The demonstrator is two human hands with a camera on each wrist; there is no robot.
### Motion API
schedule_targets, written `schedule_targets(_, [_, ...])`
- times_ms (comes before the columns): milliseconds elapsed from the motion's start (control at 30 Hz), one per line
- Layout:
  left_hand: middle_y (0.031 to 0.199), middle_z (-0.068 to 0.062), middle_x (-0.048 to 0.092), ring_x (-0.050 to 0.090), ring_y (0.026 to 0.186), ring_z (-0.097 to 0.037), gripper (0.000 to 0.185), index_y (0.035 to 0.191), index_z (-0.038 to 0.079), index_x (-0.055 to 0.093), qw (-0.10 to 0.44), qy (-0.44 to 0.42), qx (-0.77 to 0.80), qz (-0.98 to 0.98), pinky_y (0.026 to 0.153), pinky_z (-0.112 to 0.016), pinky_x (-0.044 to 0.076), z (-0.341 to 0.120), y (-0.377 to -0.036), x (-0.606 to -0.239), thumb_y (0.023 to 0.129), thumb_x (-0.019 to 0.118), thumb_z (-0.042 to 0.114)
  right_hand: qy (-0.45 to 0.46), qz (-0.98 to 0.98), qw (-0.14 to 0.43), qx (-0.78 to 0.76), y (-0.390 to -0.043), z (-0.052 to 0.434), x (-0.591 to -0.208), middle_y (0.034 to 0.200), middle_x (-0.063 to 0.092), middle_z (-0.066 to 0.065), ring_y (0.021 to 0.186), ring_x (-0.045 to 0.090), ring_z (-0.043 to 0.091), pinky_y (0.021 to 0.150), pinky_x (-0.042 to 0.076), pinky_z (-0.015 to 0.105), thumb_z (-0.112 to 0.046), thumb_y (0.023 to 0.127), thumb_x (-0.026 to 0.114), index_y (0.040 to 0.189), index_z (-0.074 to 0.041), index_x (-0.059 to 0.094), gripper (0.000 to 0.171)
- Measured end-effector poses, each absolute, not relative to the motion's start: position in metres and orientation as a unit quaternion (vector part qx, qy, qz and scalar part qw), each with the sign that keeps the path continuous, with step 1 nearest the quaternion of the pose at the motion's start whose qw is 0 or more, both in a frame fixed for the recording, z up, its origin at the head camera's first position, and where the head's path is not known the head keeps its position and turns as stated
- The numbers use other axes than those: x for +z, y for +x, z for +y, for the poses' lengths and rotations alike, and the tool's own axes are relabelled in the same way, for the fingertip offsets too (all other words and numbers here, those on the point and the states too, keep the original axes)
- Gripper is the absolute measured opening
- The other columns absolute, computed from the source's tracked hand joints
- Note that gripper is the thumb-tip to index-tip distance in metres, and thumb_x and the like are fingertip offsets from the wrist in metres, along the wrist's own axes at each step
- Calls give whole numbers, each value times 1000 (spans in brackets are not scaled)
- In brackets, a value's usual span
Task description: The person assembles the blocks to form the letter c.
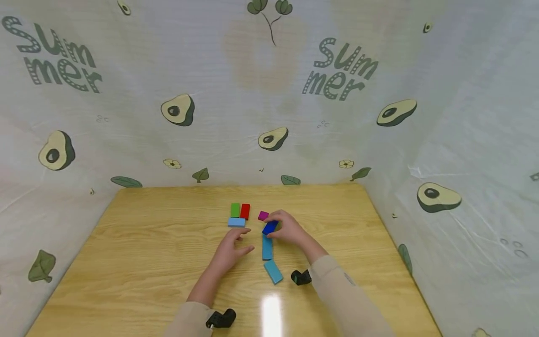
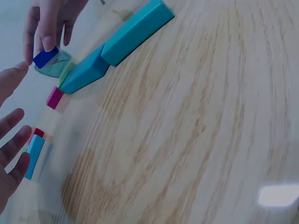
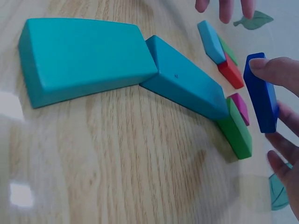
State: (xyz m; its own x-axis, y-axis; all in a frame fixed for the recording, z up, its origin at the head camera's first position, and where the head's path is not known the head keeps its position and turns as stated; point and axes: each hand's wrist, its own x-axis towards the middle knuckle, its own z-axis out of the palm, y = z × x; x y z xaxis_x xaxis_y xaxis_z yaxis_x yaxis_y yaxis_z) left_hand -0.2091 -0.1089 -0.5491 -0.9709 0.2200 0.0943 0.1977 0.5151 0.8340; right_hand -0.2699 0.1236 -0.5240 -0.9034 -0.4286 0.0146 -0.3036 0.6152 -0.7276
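My right hand (image 1: 291, 230) pinches a dark blue block (image 1: 270, 228) between thumb and fingers, holding it raised over the far end of a line of blocks. In that line are two blue-turquoise blocks, one nearer (image 1: 273, 271) and one farther (image 1: 267, 247), set end to end at a slight angle. Past them, in the right wrist view, lie a green block (image 3: 235, 133) and a small magenta block (image 3: 240, 108); the right hand mostly hides this green one from the head view. To the left of the line, my left hand (image 1: 229, 251) hovers with fingers spread and holds nothing.
Beyond the left hand, a green block (image 1: 235, 210), a red block (image 1: 245, 211) and a light blue block (image 1: 236, 222) lie grouped together. The wooden table (image 1: 147, 252) meets a printed cloth (image 1: 227, 140) along its back and sides.
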Motion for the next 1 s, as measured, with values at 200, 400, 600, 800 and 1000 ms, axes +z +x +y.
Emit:
schedule_targets(200, [126, -8, 58, 56, 111, -30, 51, 131, 13, 60, 11, 137, 474, 870, 93, -48, 48, -99, -209, -554, 84, 79, 20, -191, 888, 80, -412, -260, 138, -528, 121, 54, 7, 113, 53, 29, 96, 47, 47, -14, 81, 81, 116, -10, 71, 37])
schedule_targets(400, [126, -8, 58, 55, 116, -32, 50, 129, 13, 61, 5, 156, 463, 873, 97, -50, 46, -89, -210, -559, 83, 80, 21, -178, 884, 92, -423, -250, 148, -533, 120, 54, 6, 111, 54, 26, 90, 51, 41, -15, 82, 80, 116, -9, 71, 36])
schedule_targets(600, [125, -9, 57, 53, 118, -31, 51, 129, 12, 62, 2, 176, 460, 870, 100, -51, 43, -80, -212, -566, 83, 80, 22, -178, 879, 84, -434, -240, 158, -539, 122, 52, 8, 110, 52, 27, 87, 51, 39, -15, 83, 80, 115, -8, 72, 34])
schedule_targets(800, [129, -12, 52, 48, 122, -34, 54, 130, 13, 61, 20, 174, 461, 870, 103, -53, 39, -72, -211, -569, 82, 81, 25, -174, 866, 83, -461, -227, 166, -549, 121, 50, 8, 111, 51, 27, 86, 51, 36, -14, 83, 79, 112, -5, 72, 31])
schedule_targets(1000, [132, -15, 50, 45, 125, -36, 58, 133, 13, 59, 40, 170, 457, 872, 105, -54, 37, -70, -211, -576, 81, 81, 29, -156, 860, 75, -480, -213, 171, -555, 121, 50, 8, 107, 52, 27, 84, 52, 36, -14, 84, 79, 111, -9, 72, 28])
